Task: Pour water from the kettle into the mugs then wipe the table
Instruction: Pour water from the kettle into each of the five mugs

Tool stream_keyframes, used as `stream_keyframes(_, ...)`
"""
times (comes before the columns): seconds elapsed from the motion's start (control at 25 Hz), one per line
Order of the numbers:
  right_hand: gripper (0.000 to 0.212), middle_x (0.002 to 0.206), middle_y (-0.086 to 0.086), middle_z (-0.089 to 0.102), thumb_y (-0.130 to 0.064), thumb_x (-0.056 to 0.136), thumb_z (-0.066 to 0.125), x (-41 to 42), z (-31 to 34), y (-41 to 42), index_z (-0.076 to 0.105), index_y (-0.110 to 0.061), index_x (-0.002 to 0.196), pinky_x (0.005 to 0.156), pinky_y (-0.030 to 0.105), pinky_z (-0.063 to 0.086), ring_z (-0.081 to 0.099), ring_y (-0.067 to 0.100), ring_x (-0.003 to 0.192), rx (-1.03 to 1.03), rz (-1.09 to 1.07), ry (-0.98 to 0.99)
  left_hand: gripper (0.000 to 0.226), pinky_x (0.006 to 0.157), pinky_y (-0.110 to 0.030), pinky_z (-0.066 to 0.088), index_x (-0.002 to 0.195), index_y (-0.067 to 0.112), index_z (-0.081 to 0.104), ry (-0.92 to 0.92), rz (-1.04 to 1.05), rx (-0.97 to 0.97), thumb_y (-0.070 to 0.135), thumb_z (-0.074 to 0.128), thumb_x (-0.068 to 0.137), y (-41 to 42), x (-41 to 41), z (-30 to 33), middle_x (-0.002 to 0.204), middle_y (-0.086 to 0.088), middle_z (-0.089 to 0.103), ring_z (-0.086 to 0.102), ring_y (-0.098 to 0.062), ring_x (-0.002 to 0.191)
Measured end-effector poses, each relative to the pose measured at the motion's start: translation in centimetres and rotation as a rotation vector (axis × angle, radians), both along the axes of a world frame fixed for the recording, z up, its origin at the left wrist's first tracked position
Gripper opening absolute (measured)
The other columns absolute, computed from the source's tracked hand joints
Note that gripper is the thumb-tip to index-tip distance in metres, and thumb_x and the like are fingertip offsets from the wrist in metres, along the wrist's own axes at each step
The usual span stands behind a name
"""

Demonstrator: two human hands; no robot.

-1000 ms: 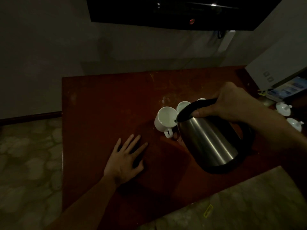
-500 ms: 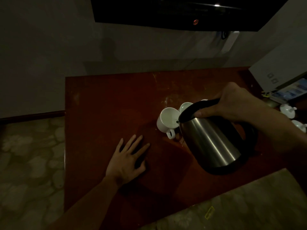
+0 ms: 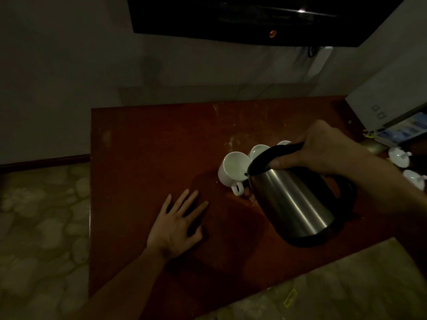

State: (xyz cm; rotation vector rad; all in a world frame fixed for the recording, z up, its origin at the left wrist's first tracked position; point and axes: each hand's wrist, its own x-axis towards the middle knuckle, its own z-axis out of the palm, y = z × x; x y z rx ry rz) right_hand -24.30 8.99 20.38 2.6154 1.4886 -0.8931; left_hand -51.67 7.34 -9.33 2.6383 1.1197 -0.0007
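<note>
A steel kettle with a black handle hangs tilted over the red-brown table, its spout at the rim of the nearest white mug. My right hand grips the kettle's handle from above. Behind that mug stands a second white mug, and a sliver of a third mug shows past the handle. My left hand lies flat on the table, fingers spread, to the left of the mugs and holding nothing. A few wet spots glisten by the nearest mug's handle.
A dark screen hangs on the wall above the table. At the right edge are a grey box, a blue packet and small white lidded dishes. Patterned floor lies left of and in front of the table.
The kettle stays tilted at the nearest mug with almost no movement. My left hand has not moved on the table.
</note>
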Motion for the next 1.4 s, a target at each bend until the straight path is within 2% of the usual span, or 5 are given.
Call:
stream_keyframes(0.4, 0.065, 0.073, 0.005, 0.072, -0.063, 0.049, 0.086, -0.36, 0.41, -0.29, 0.078, -0.010, 0.085, 0.054, 0.026, 0.049, 0.070, 0.018, 0.068, -0.005, 0.027, 0.023, 0.065, 0.121, -0.054, -0.004, 0.158, 0.042, 0.015, 0.002, 0.002, -0.001, 0.065, 0.025, 0.099, -0.03, 0.03, 0.03, 0.168, 0.002, 0.002, -0.007, -0.020, 0.155)
stream_keyframes(0.56, 0.093, 0.075, 0.003, 0.072, -0.075, 0.027, 0.072, -0.52, 0.76, -0.28, 0.079, -0.013, 0.096, 0.053, 0.024, 0.047, 0.070, 0.016, 0.070, -0.016, 0.064, 0.015, 0.065, 0.121, -0.055, -0.002, 0.158, 0.042, 0.013, -0.002, -0.001, -0.010, 0.065, 0.025, 0.098, -0.02, 0.02, 0.02, 0.168, 0.002, 0.000, -0.010, -0.020, 0.154)
stream_keyframes(0.72, 0.101, 0.079, 0.003, 0.072, -0.077, 0.022, 0.070, -0.18, 0.79, -0.28, 0.079, -0.015, 0.101, 0.058, 0.028, 0.052, 0.070, 0.018, 0.073, -0.025, 0.075, 0.014, 0.066, 0.120, -0.053, -0.008, 0.158, 0.043, 0.011, 0.001, -0.006, -0.005, 0.066, 0.024, 0.098, 0.13, 0.01, -0.01, 0.168, 0.003, -0.004, -0.012, -0.020, 0.154)
stream_keyframes(1.12, 0.071, 0.076, 0.004, 0.071, -0.063, 0.044, 0.082, 0.16, 0.62, 0.07, 0.077, -0.012, 0.092, 0.053, 0.025, 0.047, 0.069, 0.017, 0.068, -0.033, 0.060, -0.015, 0.065, 0.120, -0.055, -0.001, 0.158, 0.042, 0.015, 0.002, -0.006, 0.018, 0.066, 0.026, 0.099, 0.12, 0.05, -0.42, 0.168, 0.001, 0.004, -0.004, -0.021, 0.155)
stream_keyframes(1.4, 0.081, 0.082, 0.005, 0.073, -0.069, 0.039, 0.078, 0.34, 0.59, 0.28, 0.078, -0.013, 0.097, 0.068, 0.035, 0.061, 0.071, 0.018, 0.074, -0.039, 0.073, -0.025, 0.065, 0.119, -0.055, 0.000, 0.158, 0.040, 0.017, 0.007, -0.011, 0.035, 0.065, 0.026, 0.099, 0.08, 0.08, -0.41, 0.168, 0.000, 0.007, 0.000, -0.023, 0.155)
